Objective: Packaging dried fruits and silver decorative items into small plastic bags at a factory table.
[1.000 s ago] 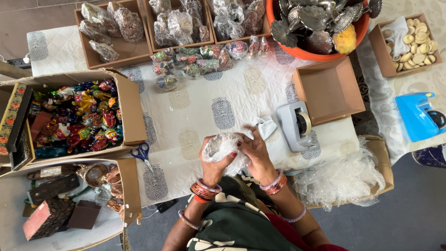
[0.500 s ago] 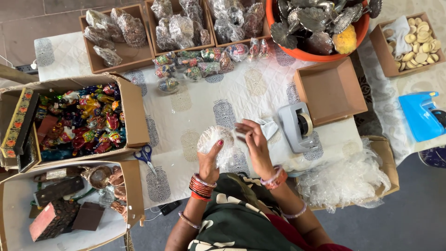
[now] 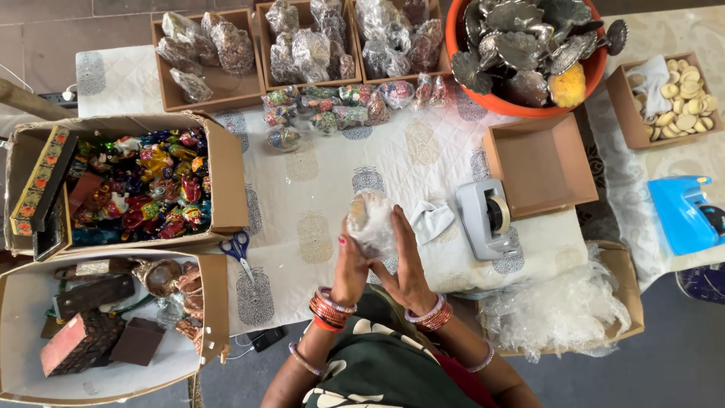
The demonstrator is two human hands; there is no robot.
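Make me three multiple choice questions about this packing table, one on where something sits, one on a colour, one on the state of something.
1. Where do the scissors lie?
A. On the cloth beside the box of colourful figurines
B. Inside the orange tub
C. On the tape dispenser

2. What colour is the tub holding the metal leaf-shaped pieces?
A. Green
B. Orange
C. White

3. What state is the small brown box beside the tape dispenser in?
A. Full of packets
B. Taped shut
C. Open and empty

Answers:
1 A, blue handles lie by that box's flap.
2 B, its rim is orange.
3 C, its bare bottom shows.

Both hands, left hand and right hand, clasp the clear-wrapped bundle.
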